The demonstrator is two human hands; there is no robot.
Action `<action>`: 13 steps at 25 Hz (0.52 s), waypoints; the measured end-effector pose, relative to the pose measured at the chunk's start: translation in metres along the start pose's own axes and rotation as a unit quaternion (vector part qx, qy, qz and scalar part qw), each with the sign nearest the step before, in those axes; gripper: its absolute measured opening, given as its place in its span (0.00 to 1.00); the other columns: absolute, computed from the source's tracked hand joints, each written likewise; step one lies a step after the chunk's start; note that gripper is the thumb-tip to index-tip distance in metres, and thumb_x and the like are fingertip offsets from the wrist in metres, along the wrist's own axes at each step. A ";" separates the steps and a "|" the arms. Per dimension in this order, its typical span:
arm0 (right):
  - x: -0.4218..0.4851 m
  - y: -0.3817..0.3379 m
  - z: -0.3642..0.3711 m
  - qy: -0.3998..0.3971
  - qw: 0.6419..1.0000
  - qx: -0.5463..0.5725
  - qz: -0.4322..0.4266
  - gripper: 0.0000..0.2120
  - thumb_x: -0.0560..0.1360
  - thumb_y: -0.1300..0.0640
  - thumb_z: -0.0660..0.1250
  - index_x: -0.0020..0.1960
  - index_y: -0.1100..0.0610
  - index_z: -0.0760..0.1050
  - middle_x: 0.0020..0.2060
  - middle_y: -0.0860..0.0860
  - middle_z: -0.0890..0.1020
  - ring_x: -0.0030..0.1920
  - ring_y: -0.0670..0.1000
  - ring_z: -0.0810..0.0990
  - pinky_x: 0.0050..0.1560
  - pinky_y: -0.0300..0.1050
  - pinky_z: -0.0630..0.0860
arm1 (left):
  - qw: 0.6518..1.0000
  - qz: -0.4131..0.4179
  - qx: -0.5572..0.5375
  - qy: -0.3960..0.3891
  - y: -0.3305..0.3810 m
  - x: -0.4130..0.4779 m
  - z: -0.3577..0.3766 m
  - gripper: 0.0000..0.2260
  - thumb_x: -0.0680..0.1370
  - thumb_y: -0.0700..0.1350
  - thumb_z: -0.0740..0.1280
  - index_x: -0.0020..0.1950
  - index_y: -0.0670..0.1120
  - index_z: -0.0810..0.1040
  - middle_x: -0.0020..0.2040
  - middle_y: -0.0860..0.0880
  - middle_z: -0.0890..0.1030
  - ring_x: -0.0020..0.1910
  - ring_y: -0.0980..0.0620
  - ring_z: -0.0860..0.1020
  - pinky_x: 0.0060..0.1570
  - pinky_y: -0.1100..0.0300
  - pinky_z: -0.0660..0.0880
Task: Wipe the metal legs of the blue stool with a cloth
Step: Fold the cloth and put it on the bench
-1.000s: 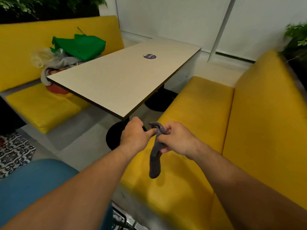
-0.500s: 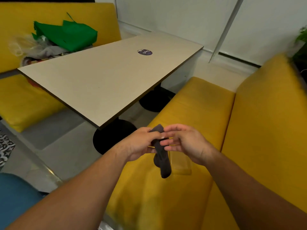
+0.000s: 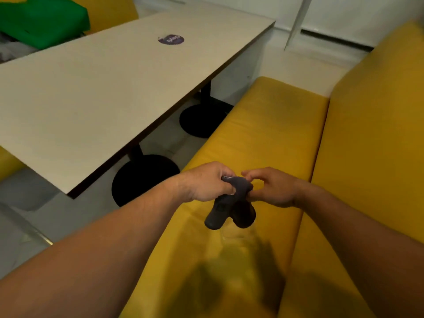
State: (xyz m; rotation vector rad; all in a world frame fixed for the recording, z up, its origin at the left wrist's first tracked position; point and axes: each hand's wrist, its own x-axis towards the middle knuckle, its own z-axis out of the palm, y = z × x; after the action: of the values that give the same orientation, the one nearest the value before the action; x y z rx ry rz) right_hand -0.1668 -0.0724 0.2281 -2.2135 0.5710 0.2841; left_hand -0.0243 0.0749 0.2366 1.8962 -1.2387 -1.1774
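Between gripping left hand point(image 3: 206, 182) and pinching right hand point(image 3: 273, 189), dark cloth point(image 3: 231, 205), 2 ends down.

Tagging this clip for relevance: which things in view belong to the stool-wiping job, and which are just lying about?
Belongs to the job: dark cloth, held between left hand and right hand. The blue stool is out of view.

Lying about: table, purple sticker on it, green bag, yellow bench.
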 end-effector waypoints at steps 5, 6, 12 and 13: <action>0.029 0.046 0.006 0.073 0.992 0.083 0.066 0.05 0.72 0.61 0.69 0.41 0.57 0.72 0.33 0.51 0.77 0.31 0.47 0.74 0.30 0.41 0.69 | 0.978 -0.054 -0.149 0.137 -0.032 0.054 0.040 0.09 0.79 0.37 0.63 0.48 0.46 0.82 0.44 0.42 0.84 0.46 0.42 0.82 0.48 0.43 0.79; 0.036 0.053 0.013 0.104 0.989 0.078 0.072 0.05 0.72 0.62 0.68 0.42 0.56 0.72 0.33 0.51 0.78 0.30 0.46 0.75 0.29 0.40 0.70 | 0.968 -0.070 -0.175 0.167 -0.040 0.063 0.052 0.09 0.79 0.36 0.63 0.47 0.46 0.82 0.44 0.42 0.84 0.47 0.40 0.81 0.49 0.41 0.79; 0.084 0.098 0.055 0.116 0.980 0.087 0.136 0.09 0.72 0.62 0.71 0.40 0.49 0.75 0.37 0.50 0.80 0.33 0.45 0.77 0.24 0.32 0.67 | 0.902 -0.195 -0.311 0.226 -0.100 0.113 0.096 0.08 0.79 0.35 0.61 0.46 0.39 0.79 0.39 0.39 0.80 0.36 0.45 0.77 0.39 0.45 0.80; 0.090 0.106 0.059 0.110 0.980 0.075 0.148 0.08 0.71 0.61 0.72 0.40 0.49 0.76 0.37 0.50 0.80 0.33 0.45 0.77 0.24 0.32 0.68 | 0.907 -0.203 -0.295 0.221 -0.110 0.120 0.099 0.07 0.78 0.36 0.61 0.45 0.39 0.79 0.41 0.38 0.81 0.37 0.44 0.78 0.40 0.46 0.80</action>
State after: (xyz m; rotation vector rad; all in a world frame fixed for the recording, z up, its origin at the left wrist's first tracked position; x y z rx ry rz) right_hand -0.1410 -0.1148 0.0855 -2.0236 1.0150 0.1428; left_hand -0.0475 0.0088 0.0596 1.8278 -0.2009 -1.0693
